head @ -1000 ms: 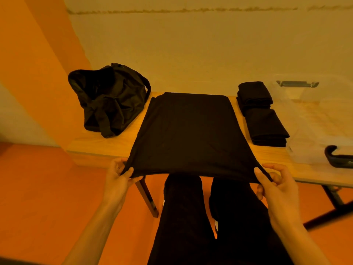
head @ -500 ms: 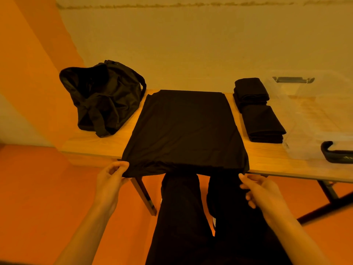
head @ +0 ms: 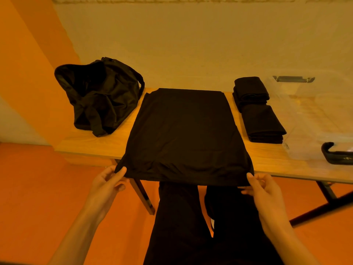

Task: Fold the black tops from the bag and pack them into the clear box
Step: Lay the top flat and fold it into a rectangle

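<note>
Grip is the change: half a second ago the right hand hung just below the hem, holding nothing, and now the right hand (head: 267, 190) pinches the near right corner of the black top (head: 183, 131) between thumb and curled fingers (head: 248, 192), while the left hand (head: 107, 185) pinches the near left corner the same way. The top lies spread flat in the middle of the surface (head: 91, 144), its near hem draped slack over the near edge rather than pulled taut as it was a second ago. At far left the bag (head: 99, 96) slumps with its mouth open; its inside is too dark to read. At right stands the clear box (head: 315, 121), a black handle (head: 336, 155) at its near end, and the folded tops (head: 261, 121) sit in two piles outside it, just beside its left wall.
</note>
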Demonstrator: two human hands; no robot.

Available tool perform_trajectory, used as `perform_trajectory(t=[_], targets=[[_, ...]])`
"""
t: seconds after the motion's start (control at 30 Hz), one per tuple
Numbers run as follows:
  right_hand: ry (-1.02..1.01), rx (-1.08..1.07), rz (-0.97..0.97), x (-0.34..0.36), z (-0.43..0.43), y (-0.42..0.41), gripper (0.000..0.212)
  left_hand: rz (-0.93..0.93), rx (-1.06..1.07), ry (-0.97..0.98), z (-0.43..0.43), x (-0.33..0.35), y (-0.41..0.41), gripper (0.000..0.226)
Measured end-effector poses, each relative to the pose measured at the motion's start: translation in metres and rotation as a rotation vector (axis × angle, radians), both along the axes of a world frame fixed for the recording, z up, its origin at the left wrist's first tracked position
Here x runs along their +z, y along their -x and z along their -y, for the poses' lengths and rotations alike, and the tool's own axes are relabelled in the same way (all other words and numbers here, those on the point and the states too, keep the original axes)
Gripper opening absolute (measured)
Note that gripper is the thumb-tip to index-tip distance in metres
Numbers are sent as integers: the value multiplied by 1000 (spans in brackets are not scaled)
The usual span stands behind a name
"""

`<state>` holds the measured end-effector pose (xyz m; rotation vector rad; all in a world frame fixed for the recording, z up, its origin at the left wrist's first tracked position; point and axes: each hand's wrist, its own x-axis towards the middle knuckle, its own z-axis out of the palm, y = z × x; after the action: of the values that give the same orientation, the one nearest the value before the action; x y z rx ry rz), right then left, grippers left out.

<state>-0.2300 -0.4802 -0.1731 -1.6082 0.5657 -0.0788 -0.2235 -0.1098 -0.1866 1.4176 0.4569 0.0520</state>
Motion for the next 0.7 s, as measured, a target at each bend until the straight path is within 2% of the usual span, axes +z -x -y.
perform_trajectory(t=[0.1,0.23,0.37,0.47,0.57,0.7], targets=[[-91,-38,46,12,-1,-1,13,16,94,-18,-2,6,-6,13],[-5,-29,104,30,3,-8,17,18,184,-92,-5,15,-17,13],[-7,0,-19,33,10,-20,15,-50,130,-120,-11,18,-29,21],[-40,8,-80,22,9,-20,9,-68,67,-75,-7,14,-28,17],[99,0,-84,10,8,-14,13,-44,58,-66,-4,10,-20,19],[208,3,-53,4,10,-12,22,-25,84,-146,-8,6,-15,20]])
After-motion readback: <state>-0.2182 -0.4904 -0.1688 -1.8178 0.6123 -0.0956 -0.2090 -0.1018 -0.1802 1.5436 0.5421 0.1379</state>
